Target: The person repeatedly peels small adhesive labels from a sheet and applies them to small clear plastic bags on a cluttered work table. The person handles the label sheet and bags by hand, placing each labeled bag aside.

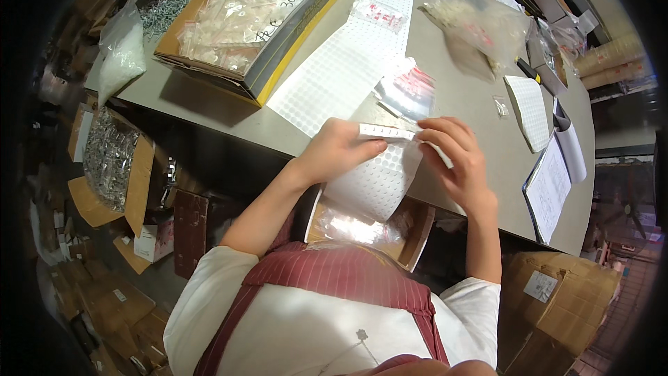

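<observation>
A white sheet of round stickers [372,184] hangs bent over the table's front edge, its upper edge folded into a narrow strip with a row of dots. My left hand [337,150] is closed on that strip's left end, thumb in front. At its right end, my right hand [456,160] has curled fingers, thumb and fingertips meeting at the strip's corner. Whether a small piece sits between those fingertips is too fine to tell. Just beyond my hands lies a stack of small clear bags [409,90] with red print. A longer dotted sticker sheet [327,87] lies flat behind them.
An open carton [261,90] full of small packed bags stands back left. Below me is an open drawer [417,237] holding clear plastic. To the right lie a clipboard [546,184], another sticker sheet [527,108] and a large plastic bag [480,24]. Cartons stand around the table.
</observation>
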`<state>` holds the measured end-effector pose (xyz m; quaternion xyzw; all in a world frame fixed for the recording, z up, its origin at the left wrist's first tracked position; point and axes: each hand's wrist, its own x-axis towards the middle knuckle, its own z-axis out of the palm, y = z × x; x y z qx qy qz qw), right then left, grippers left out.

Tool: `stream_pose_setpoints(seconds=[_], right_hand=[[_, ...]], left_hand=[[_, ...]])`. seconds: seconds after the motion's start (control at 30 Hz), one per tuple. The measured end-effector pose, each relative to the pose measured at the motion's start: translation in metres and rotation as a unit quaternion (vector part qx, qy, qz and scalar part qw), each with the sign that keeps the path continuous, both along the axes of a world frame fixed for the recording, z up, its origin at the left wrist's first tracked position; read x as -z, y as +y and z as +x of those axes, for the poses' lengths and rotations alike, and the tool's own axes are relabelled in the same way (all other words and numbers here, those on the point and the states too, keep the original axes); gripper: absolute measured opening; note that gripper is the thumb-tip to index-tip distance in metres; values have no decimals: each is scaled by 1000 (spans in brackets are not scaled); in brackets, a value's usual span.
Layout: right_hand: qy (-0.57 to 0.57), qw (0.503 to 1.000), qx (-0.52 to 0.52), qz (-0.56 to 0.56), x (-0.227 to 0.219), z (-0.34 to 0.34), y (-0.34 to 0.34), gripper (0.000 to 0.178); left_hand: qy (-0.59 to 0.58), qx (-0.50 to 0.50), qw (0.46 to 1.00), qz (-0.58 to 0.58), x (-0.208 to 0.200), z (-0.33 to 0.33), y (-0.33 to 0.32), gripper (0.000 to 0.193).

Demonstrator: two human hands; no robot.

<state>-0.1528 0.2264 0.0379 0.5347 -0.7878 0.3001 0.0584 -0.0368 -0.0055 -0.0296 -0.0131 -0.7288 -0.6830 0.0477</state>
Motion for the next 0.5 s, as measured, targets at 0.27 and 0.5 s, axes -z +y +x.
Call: stream_pose_setpoints(seconds=[0.27,0.5], right_hand=[[-28,999,9,-28,15,4,-14,21],[-188,981,28,-47,16,2,-16,12]], left_hand=[[-15,6,1000,9,-5,0,0,27],[25,7,998,-52,-10,0,0,28]])
